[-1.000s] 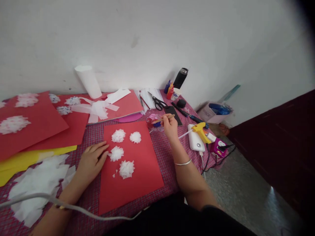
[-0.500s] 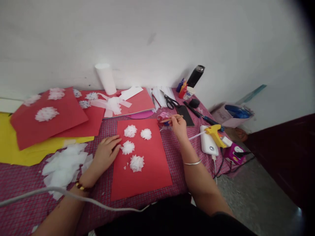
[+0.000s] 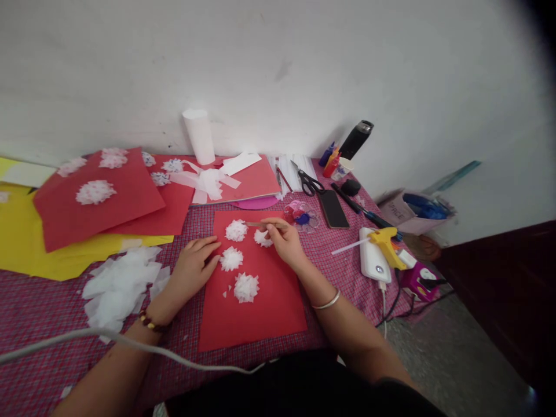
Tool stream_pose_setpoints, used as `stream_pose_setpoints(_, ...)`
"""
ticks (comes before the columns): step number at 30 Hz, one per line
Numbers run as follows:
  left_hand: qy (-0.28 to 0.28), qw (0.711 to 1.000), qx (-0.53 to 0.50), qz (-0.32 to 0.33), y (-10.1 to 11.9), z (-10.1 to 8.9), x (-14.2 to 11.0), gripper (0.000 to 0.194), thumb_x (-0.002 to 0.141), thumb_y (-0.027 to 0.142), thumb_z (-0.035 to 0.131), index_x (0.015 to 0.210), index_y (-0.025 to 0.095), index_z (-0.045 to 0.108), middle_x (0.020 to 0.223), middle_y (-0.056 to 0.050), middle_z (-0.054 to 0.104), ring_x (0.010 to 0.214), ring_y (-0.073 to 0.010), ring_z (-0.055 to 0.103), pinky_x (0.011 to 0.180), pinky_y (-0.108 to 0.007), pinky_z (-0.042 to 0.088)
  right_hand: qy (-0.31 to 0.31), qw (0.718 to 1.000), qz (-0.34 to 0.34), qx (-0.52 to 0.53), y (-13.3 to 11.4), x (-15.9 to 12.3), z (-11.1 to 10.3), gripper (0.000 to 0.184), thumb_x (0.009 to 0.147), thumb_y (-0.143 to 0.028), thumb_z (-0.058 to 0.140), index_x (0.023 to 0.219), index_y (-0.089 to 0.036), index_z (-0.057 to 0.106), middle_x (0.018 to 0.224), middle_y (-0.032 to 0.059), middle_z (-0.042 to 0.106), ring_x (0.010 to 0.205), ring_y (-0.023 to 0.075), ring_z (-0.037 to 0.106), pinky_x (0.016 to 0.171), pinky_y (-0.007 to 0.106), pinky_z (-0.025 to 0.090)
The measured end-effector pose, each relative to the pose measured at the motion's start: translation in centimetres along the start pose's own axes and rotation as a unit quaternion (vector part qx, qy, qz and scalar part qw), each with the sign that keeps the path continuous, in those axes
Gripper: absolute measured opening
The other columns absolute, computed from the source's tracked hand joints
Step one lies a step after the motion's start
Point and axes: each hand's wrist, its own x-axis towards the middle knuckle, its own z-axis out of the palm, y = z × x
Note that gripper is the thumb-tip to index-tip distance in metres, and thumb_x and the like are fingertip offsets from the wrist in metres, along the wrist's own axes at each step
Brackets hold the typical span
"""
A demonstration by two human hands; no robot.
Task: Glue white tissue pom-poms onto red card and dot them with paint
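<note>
A red sheet of paper (image 3: 260, 307) lies in front of me, with several white ruffled paper flowers on it. My left hand (image 3: 192, 269) rests flat, fingers stretched over the sheet's left edge, close to the middle-left flower (image 3: 231, 258). Between the fingertips of my right hand (image 3: 282, 237) is a thin brown stick (image 3: 256, 224). It points left, its tip at the edge of the top-left flower (image 3: 236, 230). The top-right flower (image 3: 262, 238) is partly hidden under my right fingers. Nearer me is a larger flower (image 3: 246, 288), with small paper scraps beside it.
A clear dish of red and blue paint (image 3: 301, 216) sits beyond my right hand. Around it are a phone (image 3: 333, 209), scissors (image 3: 309, 183) and a yellow glue gun (image 3: 386, 246). White tissue pieces (image 3: 121, 284) lie left. A white cable (image 3: 143, 347) crosses in front.
My right hand has moved left with the stick, from the paint dish to the top-left flower. My left hand stays on the sheet's edge. The view has shifted slightly.
</note>
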Motion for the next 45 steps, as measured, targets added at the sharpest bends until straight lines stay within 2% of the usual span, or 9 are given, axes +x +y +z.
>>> stream_pose_setpoints(17,-0.003,1.0,-0.015,-0.015,0.6,-0.4,0.1,0.035,0.095,0.034,0.047,0.117,0.017,0.069,0.129,-0.015,0.067,0.117,-0.0309,0.06,0.102,-0.053,0.045,-0.092,0.996,-0.008,-0.014,-0.1,-0.3,1.2,0.025,0.091,-0.035,0.055,0.105,-0.022,0.071,0.095,0.0051,0.077,0.076,0.0159,0.068,0.068,0.028,0.054)
stream_pose_setpoints(21,0.002,0.999,-0.023,-0.024,0.8,-0.4,0.1,0.035,0.094,0.034,0.048,0.119,0.018,0.068,0.128,-0.014,0.067,0.117,-0.03,0.06,0.103,-0.052,0.045,-0.067,0.998,-0.015,-0.016,-0.4,-0.4,1.2,0.025,0.093,-0.032,0.052,0.105,-0.023,0.072,0.092,0.0048,0.076,0.076,0.0161,0.068,0.068,0.028,0.054)
stream_pose_setpoints(26,0.007,0.999,-0.039,-0.028,0.3,-0.3,0.3,0.035,0.092,0.036,0.051,0.116,0.017,0.069,0.126,-0.015,0.068,0.116,-0.0324,0.061,0.103,-0.053,0.045,-0.124,0.988,-0.056,-0.067,-0.3,-0.5,1.2,0.024,0.093,-0.028,0.054,0.105,-0.023,0.074,0.1,0.0063,0.076,0.092,0.0185,0.071,0.083,0.033,0.055)
stream_pose_setpoints(31,0.052,0.994,-0.084,-0.046,2.3,-2.1,-0.1,0.036,0.096,0.04,0.045,0.104,0.017,0.071,0.113,-0.014,0.072,0.106,-0.0303,0.065,0.097,-0.052,0.048,-0.076,0.988,-0.109,-0.072,-1.4,-0.8,1.0,0.026,0.097,-0.029,0.051,0.11,-0.026,0.072,0.103,0.005,0.076,0.094,0.018,0.071,0.087,0.034,0.055)
stream_pose_setpoints(33,0.115,0.966,-0.189,-0.135,4.5,-2.9,-0.3,0.033,0.094,0.045,0.051,0.103,0.021,0.071,0.11,-0.01,0.073,0.106,-0.027,0.065,0.098,-0.046,0.049,-0.054,0.988,-0.131,-0.067,-2.5,-1.3,0.9,0.027,0.098,-0.029,0.049,0.115,-0.026,0.07,0.108,0.0047,0.076,0.096,0.0176,0.071,0.088,0.034,0.055)
stream_pose_setpoints(35,0.045,0.923,-0.33,-0.194,7.2,-3.2,-0.4,0.037,0.093,0.052,0.053,0.098,0.021,0.073,0.1,-0.008,0.074,0.096,-0.0256,0.068,0.09,-0.042,0.054,-0.058,0.982,-0.156,-0.086,-3.8,-2.0,1.0,0.028,0.1,-0.029,0.047,0.118,-0.026,0.068,0.109,0.0047,0.076,0.098,0.0175,0.071,0.089,0.035,0.054)
stream_pose_setpoints(39,-0.064,0.76,-0.597,-0.249,11.9,-2.6,0.2,0.046,0.09,0.059,0.055,0.103,0.018,0.071,0.096,-0.009,0.075,0.09,-0.0254,0.07,0.08,-0.04,0.058,-0.089,0.952,-0.221,-0.192,-6.1,-4.0,1.3,0.032,0.101,-0.029,0.042,0.121,-0.025,0.066,0.107,0.0056,0.076,0.103,0.019,0.068,0.094,0.039,0.051)
stream_pose_setpoints(42,0.007,0.691,-0.676,-0.256,14.1,-2.2,1.1,0.036,0.09,0.052,0.061,0.103,0.02,0.07,0.098,-0.007,0.075,0.092,-0.0214,0.07,0.083,-0.037,0.057,-0.078,0.934,-0.265,-0.229,-6.9,-5.4,1.5,0.034,0.102,-0.029,0.041,0.124,-0.022,0.065,0.119,0.0097,0.072,0.112,0.0199,0.064,0.096,0.039,0.05)
stream_pose_setpoints(45,0.086,0.68,-0.686,-0.246,15.1,-2.0,1.7,0.024,0.087,0.045,0.066,0.095,0.023,0.07,0.091,-0.001,0.074,0.08,-0.0151,0.069,0.077,-0.03,0.057,-0.06,0.932,-0.276,-0.229,-7.0,-6.5,1.7,0.036,0.101,-0.03,0.043,0.13,-0.022,0.062,0.128,0.0114,0.066,0.119,0.0205,0.061,0.096,0.039,0.05)
